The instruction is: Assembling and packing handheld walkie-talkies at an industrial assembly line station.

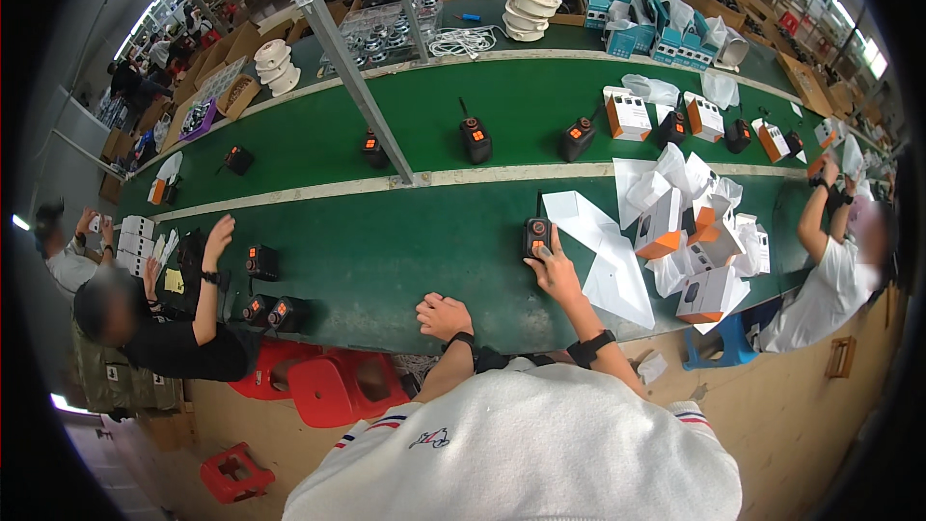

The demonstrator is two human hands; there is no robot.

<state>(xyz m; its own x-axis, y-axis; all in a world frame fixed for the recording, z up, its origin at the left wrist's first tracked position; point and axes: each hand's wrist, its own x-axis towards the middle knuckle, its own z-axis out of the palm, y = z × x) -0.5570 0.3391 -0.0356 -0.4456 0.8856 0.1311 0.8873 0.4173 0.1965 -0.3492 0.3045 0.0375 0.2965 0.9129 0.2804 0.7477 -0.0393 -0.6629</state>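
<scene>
On the green bench in front of me stands a boxy black device with a short antenna and orange-marked face [536, 236]. My right hand [557, 273] reaches it from the near right, fingers on its lower front and side. My left hand [445, 316] rests near the bench's front edge, its fingers curled in and nothing visible in them. Just right of the device lies a folded white paper sheet [603, 256]. Beyond it is a pile of white-and-orange boxes [662, 222] mixed with clear plastic bags [666, 185].
More black devices [476, 139] stand along the green belt [415, 116] behind a pale rail. A grey metal post [352, 77] slants up from that rail. Co-workers sit at left [183, 342] and right [820, 285]. Red stools [333, 391] are at my left.
</scene>
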